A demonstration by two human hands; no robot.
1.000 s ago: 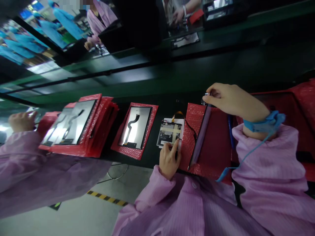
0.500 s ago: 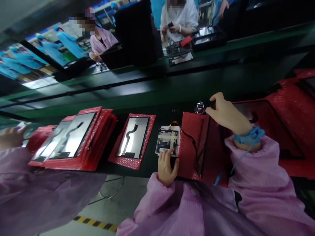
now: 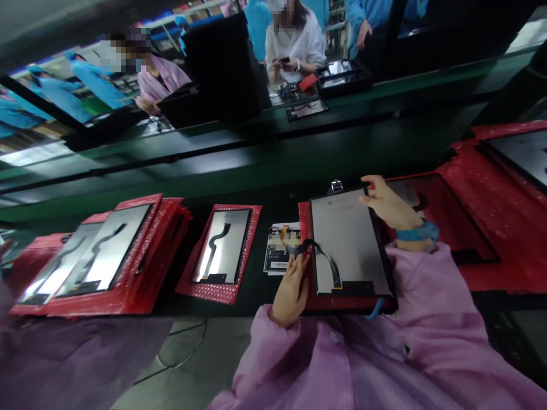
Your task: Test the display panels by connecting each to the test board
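My right hand grips the upper right corner of a display panel, thumb on its silver back and fingers at the edge. A dark ribbon cable runs from the panel's lower part toward a small circuit board unit with a battery-like label and an amber flex strip. My left hand lies between unit and panel, fingers stretched out, fingertips by the cable; whether they press it I cannot tell. Beneath the panel shows a red bubble-wrap sleeve. A small shiny metal piece sits behind it.
Another panel lies on red bubble wrap to the left. Beyond it are stacked panels in red sleeves. More red wrap and panels lie right. Behind runs a green conveyor; co-workers sit across. A neighbour's purple sleeve is lower left.
The panel, tilted with its silver back turned away, now shows that back, lowered over the red sleeve. My right hand came down slightly with it. My left hand has shifted off the board unit's front.
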